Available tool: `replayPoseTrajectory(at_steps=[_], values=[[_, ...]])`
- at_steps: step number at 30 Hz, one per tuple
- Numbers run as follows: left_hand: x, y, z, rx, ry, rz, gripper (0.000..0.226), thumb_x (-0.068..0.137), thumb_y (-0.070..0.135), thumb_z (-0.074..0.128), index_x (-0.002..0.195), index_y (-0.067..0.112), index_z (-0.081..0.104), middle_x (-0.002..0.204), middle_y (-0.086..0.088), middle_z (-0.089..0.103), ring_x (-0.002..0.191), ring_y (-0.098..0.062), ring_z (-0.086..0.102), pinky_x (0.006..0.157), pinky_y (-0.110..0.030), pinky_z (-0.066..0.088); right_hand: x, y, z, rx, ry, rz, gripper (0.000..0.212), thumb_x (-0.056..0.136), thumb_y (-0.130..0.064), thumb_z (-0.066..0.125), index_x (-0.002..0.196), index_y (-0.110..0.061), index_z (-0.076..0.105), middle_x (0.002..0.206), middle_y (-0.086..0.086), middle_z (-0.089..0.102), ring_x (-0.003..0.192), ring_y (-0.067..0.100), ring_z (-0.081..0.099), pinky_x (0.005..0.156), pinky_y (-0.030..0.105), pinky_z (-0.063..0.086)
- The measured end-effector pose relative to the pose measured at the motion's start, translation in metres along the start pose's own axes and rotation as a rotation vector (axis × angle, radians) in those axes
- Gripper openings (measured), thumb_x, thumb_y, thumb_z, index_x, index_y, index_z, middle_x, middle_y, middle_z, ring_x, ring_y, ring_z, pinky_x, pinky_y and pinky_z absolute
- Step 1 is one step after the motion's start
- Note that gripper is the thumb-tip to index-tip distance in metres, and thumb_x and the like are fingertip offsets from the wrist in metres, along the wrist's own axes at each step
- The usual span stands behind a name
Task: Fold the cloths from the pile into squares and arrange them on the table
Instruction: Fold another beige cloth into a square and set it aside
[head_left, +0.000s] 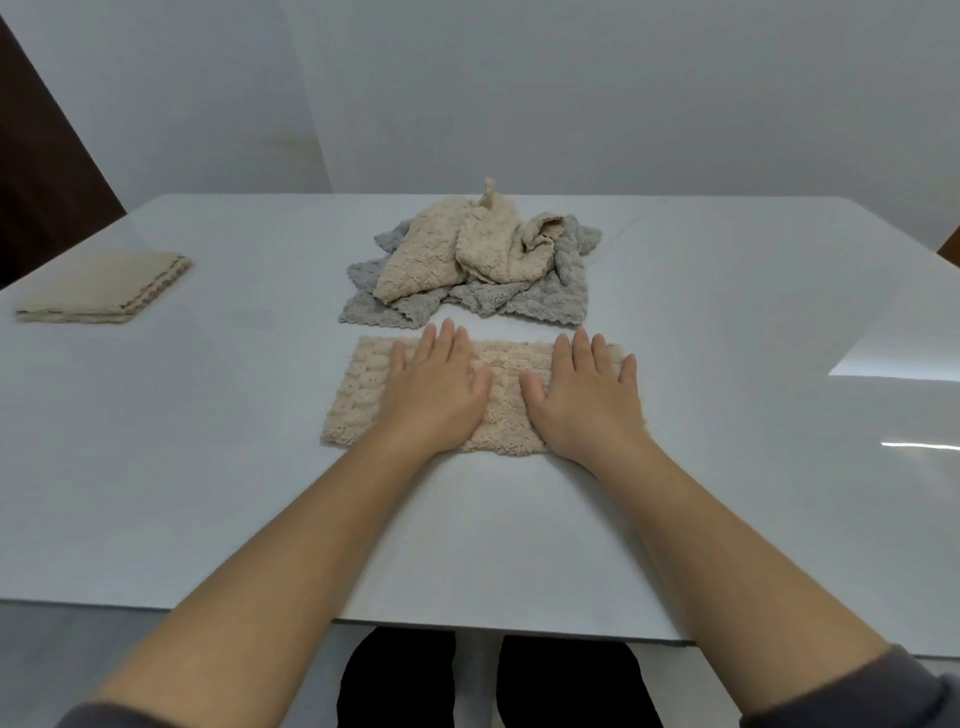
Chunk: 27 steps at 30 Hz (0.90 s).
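Lighting is even, soft and moderately dim; window glare marks the bench (893, 358) at right; wide-angle distortion bends frame edges.

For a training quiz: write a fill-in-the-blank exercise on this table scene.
1. The left hand and right hand press flat on a ____ cloth.
2. The pile behind it mixes beige cloths with ____ ones.
3. One folded cloth lies on the table's ____ side.
Missing words: beige; grey; left.
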<state>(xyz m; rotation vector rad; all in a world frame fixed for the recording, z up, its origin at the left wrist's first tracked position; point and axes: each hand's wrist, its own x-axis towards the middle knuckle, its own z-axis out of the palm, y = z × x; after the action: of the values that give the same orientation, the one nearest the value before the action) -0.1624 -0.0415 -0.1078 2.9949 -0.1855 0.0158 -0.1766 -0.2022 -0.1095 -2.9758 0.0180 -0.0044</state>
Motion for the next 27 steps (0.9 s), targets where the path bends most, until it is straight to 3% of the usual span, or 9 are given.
replayPoseTrajectory(at_steps=[8,21,25,27], values=[[-0.006,-0.052,-0.007,0.013,-0.005,-0.13,0.066,0.101,0.048,0.012,0.155,0.012,-0.001,0.163,-0.003,-0.006,0.149,-0.015,-0.006,0.12,-0.043,-0.004,-0.001,-0.001,-0.003,-0.004,-0.02,-0.004,0.072,0.1,-0.054,0.015,0.156,-0.01,0.004,0.164,0.009,-0.002,0.151,0.025,-0.005,0.12,0.051,-0.004],[-0.005,-0.053,-0.004,0.01,0.005,-0.163,0.066,0.101,0.048,0.013,0.155,0.011,0.005,0.163,-0.003,-0.001,0.149,-0.017,-0.003,0.12,-0.045,-0.004,-0.002,-0.003,-0.007,-0.006,-0.038,0.003,0.07,0.1,-0.053,0.015,0.156,-0.012,0.005,0.164,0.009,0.0,0.15,0.026,-0.007,0.118,0.054,-0.008],[-0.005,-0.052,-0.003,0.014,0.021,-0.16,0.066,0.101,0.048,0.013,0.155,0.01,0.006,0.163,-0.005,0.0,0.149,-0.017,-0.002,0.12,-0.046,-0.004,-0.002,-0.019,-0.018,-0.027,0.112,-0.118,0.066,0.101,-0.048,0.013,0.157,-0.014,0.002,0.164,0.009,-0.007,0.149,0.028,-0.016,0.117,0.055,-0.012],[-0.005,-0.052,-0.003,0.008,0.027,-0.158,0.066,0.101,0.047,0.014,0.155,0.01,0.006,0.163,-0.005,0.001,0.149,-0.017,-0.003,0.12,-0.046,-0.004,-0.003,-0.038,-0.02,-0.014,0.097,-0.209,0.064,0.101,-0.044,0.013,0.156,-0.013,-0.001,0.163,0.007,-0.009,0.149,0.026,-0.017,0.118,0.054,-0.011]])
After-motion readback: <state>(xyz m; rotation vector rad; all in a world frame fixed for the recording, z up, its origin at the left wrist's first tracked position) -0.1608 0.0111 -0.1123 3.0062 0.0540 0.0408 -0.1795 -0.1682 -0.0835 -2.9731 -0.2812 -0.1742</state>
